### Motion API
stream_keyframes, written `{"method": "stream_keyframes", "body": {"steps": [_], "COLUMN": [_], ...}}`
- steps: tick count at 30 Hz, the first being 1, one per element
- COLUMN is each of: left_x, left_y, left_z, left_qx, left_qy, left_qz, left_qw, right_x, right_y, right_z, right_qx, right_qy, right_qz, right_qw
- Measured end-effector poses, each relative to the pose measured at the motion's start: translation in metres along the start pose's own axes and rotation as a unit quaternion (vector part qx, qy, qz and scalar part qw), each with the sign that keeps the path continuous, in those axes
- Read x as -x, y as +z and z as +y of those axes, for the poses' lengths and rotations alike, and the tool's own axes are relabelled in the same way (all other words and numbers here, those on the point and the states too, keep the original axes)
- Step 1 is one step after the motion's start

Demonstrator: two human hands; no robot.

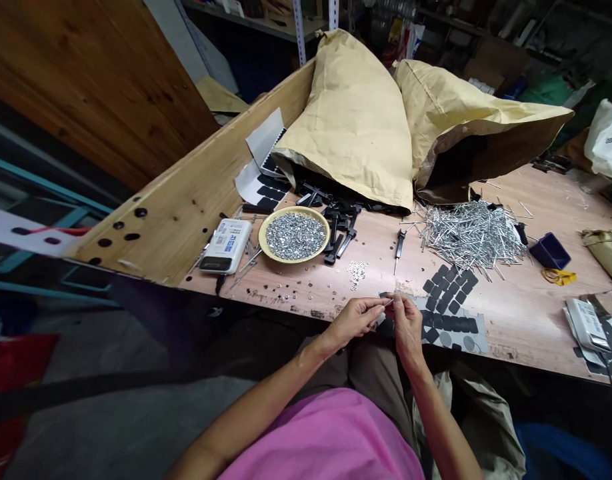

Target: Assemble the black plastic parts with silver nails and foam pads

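At the table's front edge, my left hand (359, 319) and my right hand (407, 321) meet, with the fingers of both pinched together. Between the fingertips shows a thin metal pin (389, 303); its ends are mostly hidden by the fingers. Just right of my right hand lies a grey sheet (479, 339) with black pads (451, 323) on and above it. Small washers (357, 272) are scattered ahead of my hands. Farther left stands a yellow bowl (263, 243) full of small metal pieces. A heap of thin metal pins (473, 233) lies ahead to the right.
Two large paper sacks (356, 120) lie across the back, black plastic parts (341, 227) spilling from one. A white box (226, 245) sits by the wooden side board (186, 193). Toward the right are a dark blue tray (550, 251) and a yellow band (559, 277).
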State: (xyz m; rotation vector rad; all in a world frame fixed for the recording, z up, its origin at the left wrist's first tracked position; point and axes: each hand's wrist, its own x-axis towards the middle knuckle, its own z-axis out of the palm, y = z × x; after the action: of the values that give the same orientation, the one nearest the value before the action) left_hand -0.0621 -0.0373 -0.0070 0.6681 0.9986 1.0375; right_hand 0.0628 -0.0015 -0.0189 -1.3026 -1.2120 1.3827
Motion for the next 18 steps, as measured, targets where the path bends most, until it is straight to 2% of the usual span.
{"method": "stream_keyframes", "body": {"steps": [5,9,13,18], "left_x": [-0.001,-0.001,-0.001,0.0], "left_y": [-0.001,-0.001,-0.001,-0.003], "left_z": [-0.001,0.0,0.001,0.0], "left_qx": [0.019,0.007,0.047,0.065], "left_qy": [-0.011,0.002,-0.011,-0.026], "left_qz": [-0.009,0.002,-0.01,-0.039], "left_qw": [1.0,1.0,0.999,0.997], "right_x": [0.001,0.002,0.003,-0.003], "right_y": [0.003,0.002,-0.001,-0.014], "right_z": [0.002,0.0,-0.002,-0.006], "right_qx": [-0.015,0.024,0.058,0.072], "right_qy": [-0.013,-0.026,-0.058,-0.078], "right_qz": [0.008,-0.001,-0.008,-0.06], "right_qw": [1.0,0.999,0.997,0.993]}}
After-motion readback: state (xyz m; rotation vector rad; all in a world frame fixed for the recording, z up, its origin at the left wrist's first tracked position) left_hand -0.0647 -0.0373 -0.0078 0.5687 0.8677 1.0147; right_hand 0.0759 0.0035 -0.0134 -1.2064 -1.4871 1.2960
